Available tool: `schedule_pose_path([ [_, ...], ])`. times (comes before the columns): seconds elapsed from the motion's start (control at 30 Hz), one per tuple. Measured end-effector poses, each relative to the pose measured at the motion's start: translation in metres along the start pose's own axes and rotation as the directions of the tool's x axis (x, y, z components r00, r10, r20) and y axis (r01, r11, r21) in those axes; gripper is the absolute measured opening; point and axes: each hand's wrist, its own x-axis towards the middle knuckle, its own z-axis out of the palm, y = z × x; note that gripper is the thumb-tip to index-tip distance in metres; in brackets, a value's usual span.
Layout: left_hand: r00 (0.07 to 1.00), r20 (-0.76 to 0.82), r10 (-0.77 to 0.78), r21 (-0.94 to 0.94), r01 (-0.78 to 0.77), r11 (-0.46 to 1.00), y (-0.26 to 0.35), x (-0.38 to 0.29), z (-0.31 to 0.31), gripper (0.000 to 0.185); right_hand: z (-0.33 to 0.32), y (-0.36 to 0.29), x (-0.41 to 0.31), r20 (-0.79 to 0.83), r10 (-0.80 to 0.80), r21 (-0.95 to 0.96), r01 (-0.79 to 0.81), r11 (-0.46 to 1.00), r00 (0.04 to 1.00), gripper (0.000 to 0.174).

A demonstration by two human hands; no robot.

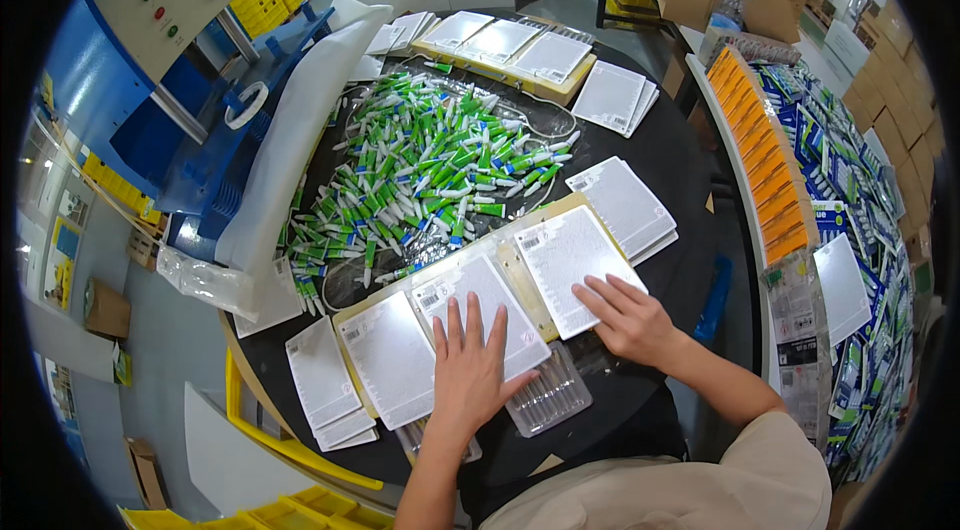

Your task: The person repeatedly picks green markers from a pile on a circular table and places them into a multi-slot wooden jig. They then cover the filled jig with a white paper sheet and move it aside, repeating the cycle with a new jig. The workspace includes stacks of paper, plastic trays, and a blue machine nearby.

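Note:
My left hand (471, 357) lies with spread fingers on the middle printed backing card (480, 305), which rests on a yellow fixture (517, 271). My right hand (626, 316) touches the lower right part of another backing card (566, 260) on that fixture; whether its fingers grip the edge I cannot tell. A third card (390, 357) lies to the left. Clear plastic blister trays (551, 391) stick out below the cards. Beyond the fixture is a large heap of small green and white tubes (427, 162) on the round black table.
Card stacks lie at the table's left (326, 387) and right (622, 207). A second yellow fixture (517, 72) with cards stands at the back. A blue machine (202, 155) is at the left. Orange boxes (757, 162) and a pile of blue-green packages (855, 230) fill the right side.

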Motion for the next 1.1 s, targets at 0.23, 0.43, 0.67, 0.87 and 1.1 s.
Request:
schedule_pose_path([
  [0.23,0.996,0.013,0.092,-0.063,-0.091,0.994,-0.010,-0.006,0.008,0.094,0.021,0.006,-0.026,0.032,0.021,0.164,-0.026,0.986,0.999,0.011],
  [0.43,0.999,-0.018,0.036,-0.053,-0.037,0.998,-0.006,0.006,0.012,0.095,0.018,0.016,-0.026,0.095,0.105,0.442,-0.136,0.887,0.990,0.013],
  [0.67,1.000,-0.014,0.004,-0.023,-0.005,1.000,-0.006,0.011,0.014,0.099,0.003,0.041,-0.021,0.192,0.159,0.831,-0.247,0.499,0.968,0.029],
  [0.87,0.999,-0.050,0.020,0.006,-0.020,1.000,-0.005,0.011,0.015,0.096,0.025,0.042,0.006,0.315,0.107,0.279,-0.200,0.939,0.943,0.059],
  [1.1,0.999,-0.043,0.007,-0.054,-0.010,0.998,-0.012,0.010,0.009,0.090,0.027,0.053,0.008,0.454,0.062,0.244,-0.191,0.951,0.889,0.063],
])
